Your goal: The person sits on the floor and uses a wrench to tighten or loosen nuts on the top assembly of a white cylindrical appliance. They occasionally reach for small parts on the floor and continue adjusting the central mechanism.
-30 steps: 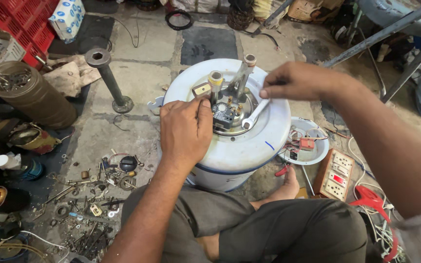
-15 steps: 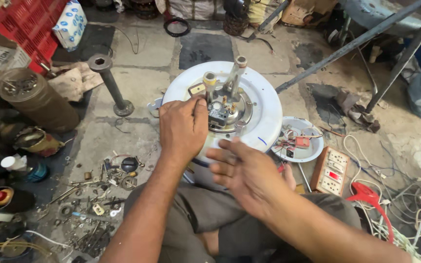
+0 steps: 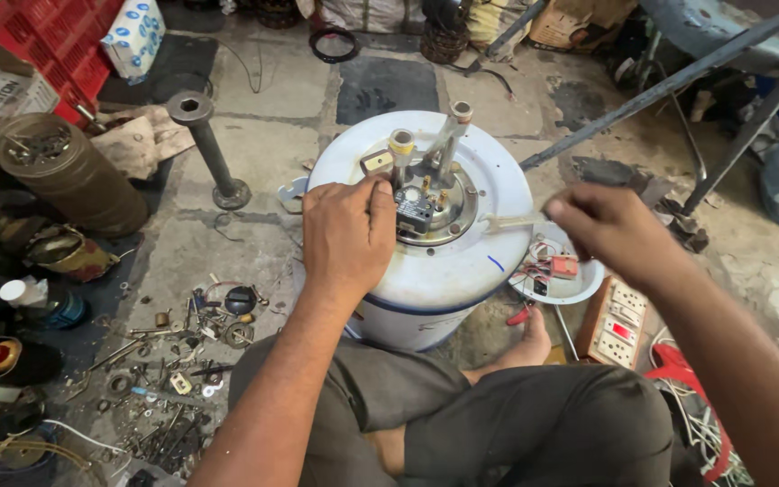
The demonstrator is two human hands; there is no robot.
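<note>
The white round tank stands upright on the stone floor between your knees, its domed end facing up at you. In the middle of that end sits the round metal plate, with two short pipes rising from it and a small dark block with terminals fixed at its near-left edge.

Your left hand rests on the top of the tank, fingers curled together, the fingertips pressed against the left rim of the plate just beside the dark block. Keep that hand planted there; it is what steadies the tank, so I would bear down through the palm and keep the fingers off the terminals.

Your right hand hovers to the right of the tank, above the small white dish of wires and a red part. It is blurred, its fingers look loosely closed, and I cannot tell whether it grips the wrench. The flat wrench lies across the right side of the tank, its head touching the plate's rim. If you take it up, seat the head squarely on the nut before turning, and pull in a line that does not swing your knuckles into the pipes.

Loose nuts and screws lie scattered on the floor to your left, well apart from the tank.
</note>
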